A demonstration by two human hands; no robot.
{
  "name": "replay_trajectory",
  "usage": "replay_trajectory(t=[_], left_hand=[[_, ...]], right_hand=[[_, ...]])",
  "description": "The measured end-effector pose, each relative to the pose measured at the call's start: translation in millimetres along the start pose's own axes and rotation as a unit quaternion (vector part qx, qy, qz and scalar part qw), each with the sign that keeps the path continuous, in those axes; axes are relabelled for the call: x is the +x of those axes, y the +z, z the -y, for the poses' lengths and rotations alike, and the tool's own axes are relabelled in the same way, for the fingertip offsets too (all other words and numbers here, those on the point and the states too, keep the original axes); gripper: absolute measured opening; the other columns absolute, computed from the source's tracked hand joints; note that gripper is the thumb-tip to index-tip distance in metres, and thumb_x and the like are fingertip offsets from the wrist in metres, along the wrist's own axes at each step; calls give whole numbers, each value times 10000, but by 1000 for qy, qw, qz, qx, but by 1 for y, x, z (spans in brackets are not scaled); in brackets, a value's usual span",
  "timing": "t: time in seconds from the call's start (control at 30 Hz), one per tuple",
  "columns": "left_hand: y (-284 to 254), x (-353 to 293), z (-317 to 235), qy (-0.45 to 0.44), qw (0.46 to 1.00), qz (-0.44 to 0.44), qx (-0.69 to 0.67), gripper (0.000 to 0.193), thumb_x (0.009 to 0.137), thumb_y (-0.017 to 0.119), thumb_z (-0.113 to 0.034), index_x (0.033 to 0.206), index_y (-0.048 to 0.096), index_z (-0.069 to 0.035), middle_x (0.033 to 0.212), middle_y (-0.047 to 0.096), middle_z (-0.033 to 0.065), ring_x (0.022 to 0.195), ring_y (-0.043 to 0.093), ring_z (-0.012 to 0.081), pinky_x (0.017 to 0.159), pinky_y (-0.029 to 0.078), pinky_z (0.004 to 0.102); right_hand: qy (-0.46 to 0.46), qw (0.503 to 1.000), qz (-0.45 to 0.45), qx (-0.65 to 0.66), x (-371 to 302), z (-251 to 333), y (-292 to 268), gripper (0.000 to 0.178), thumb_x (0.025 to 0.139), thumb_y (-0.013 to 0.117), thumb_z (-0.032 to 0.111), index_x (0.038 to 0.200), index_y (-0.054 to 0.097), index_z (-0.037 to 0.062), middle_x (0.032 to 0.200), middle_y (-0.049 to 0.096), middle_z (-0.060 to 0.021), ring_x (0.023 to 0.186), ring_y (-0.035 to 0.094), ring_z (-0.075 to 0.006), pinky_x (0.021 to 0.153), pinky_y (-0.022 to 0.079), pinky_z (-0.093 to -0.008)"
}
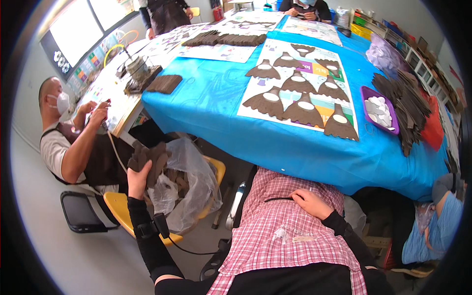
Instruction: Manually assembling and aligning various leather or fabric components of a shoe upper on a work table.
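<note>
My left hand (139, 180) is reached out to the left, its fingers closed round a fanned bunch of flat dark brown pieces (155, 160). The bunch is over a clear plastic bag (199, 189) with more brown pieces inside, on a yellow chair (120, 211). Against my red checked apron (290, 250), my right hand (312, 204) is closed at the end of a thin dark strip (279, 199). Ahead on the table, several brown scalloped pieces (298, 82) with white ovals lie in rows on a printed sheet (250, 104).
A blue-covered table (211, 108) fills the front. On it are a purple tray (366, 105) of white pieces, long brown strips (405, 105) and stacked brown pieces (164, 84). A masked person (69, 142) works at the left; others are at the far side.
</note>
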State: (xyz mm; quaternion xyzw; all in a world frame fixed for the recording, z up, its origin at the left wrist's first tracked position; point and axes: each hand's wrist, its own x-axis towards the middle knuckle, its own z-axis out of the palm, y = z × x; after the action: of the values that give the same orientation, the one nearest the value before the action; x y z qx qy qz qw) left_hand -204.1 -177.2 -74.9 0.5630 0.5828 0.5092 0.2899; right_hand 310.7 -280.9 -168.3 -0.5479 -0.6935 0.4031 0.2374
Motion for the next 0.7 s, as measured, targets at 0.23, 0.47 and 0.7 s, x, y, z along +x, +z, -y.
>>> replay_trajectory(t=[0.23,0.47,0.7], left_hand=[[127,148,-55,87,992,-14,-92,343,833,669,-121,1122,571,36,1025,638,70,880,596,130,776,476,275],[211,266,7,187,979,48,64,806,728,768,-244,1351,334,25,1170,577,175,1037,580,229,904,451,321],[216,286,8,115,985,74,109,968,665,812,-322,1376,270,51,1212,522,237,1026,579,255,832,494,329]], right_hand=[[13,1000,-26,6,-3,-13,2,286,926,463,232,984,593,-15,942,614,-173,886,580,-327,785,456,-385],[44,998,19,39,0,-16,5,308,937,464,271,975,587,-9,929,599,-173,864,565,-331,758,446,-404],[51,998,14,41,5,-22,7,317,933,460,276,1007,591,-2,946,609,-175,878,572,-343,784,453,-405]])
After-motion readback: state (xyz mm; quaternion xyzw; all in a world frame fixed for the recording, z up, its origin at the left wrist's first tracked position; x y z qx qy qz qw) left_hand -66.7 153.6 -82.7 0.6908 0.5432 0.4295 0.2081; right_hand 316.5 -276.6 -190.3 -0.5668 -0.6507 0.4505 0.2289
